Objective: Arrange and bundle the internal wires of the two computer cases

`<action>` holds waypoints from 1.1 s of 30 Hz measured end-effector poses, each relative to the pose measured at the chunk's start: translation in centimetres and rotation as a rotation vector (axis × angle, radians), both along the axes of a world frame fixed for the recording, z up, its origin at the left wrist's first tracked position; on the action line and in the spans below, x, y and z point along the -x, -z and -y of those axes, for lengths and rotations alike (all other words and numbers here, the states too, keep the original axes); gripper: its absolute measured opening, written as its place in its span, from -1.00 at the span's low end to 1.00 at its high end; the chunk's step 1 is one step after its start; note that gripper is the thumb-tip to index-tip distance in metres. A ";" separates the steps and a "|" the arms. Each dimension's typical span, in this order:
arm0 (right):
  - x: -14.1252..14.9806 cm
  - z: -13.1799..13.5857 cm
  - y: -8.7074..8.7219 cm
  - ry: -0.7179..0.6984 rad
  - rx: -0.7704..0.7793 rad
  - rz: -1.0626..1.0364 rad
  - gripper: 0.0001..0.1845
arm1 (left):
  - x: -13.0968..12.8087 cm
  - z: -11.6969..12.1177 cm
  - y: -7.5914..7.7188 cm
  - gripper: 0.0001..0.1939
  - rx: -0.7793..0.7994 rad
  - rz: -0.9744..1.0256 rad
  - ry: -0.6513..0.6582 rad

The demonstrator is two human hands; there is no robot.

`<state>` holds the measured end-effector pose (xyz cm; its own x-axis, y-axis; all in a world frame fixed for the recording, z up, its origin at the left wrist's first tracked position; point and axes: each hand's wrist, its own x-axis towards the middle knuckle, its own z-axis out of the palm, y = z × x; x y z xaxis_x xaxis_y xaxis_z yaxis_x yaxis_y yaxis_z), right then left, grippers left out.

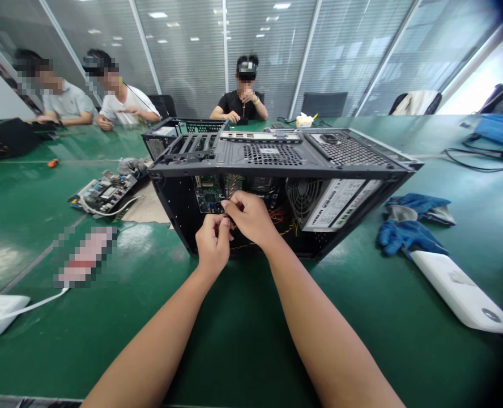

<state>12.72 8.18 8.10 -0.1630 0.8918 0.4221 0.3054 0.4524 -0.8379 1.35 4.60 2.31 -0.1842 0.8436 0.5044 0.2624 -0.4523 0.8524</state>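
Note:
A black computer case [272,156] lies on the table with its open side toward me. My left hand [214,241] and my right hand [248,214] meet in front of that opening, fingertips pinched together. A thin twisted cable [233,184] in orange and dark strands runs down to them from inside; its end is hidden by my fingers. Behind my hands is a green motherboard [209,195]. On the right inside sits the power supply [340,204], with a fan grille and a white label. Loose red and yellow wires [279,217] lie below.
On the left are a loose circuit board [107,190] with a white cable, cardboard [147,207] and a blurred-out pink object [88,255]. Blue gloves [413,232] and a white power bank [464,292] lie right. Across the table [234,340] sit three people, one handling a screwdriver.

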 end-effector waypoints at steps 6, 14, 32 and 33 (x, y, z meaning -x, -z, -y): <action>-0.1 0.0 0.3 -0.048 0.097 -0.058 -0.65 | 0.0 -0.6 -0.5 -0.69 0.200 0.372 0.303; -0.2 -0.3 0.4 0.000 0.002 -0.006 -0.59 | 0.0 -0.4 -0.7 -0.71 0.126 0.180 0.169; 0.5 0.3 -0.3 0.114 -0.027 0.128 -0.57 | 0.4 0.0 -0.1 -0.90 -0.185 -0.245 -0.210; 0.5 0.3 -0.3 0.123 -0.028 0.143 -0.58 | 0.5 0.0 -0.2 -0.93 -0.210 -0.265 -0.228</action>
<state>12.25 7.86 8.36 -0.1130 0.8968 0.4277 0.4748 0.4268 -0.7697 0.89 4.56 2.51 -0.1948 0.6695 0.7168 0.5744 -0.5145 0.6367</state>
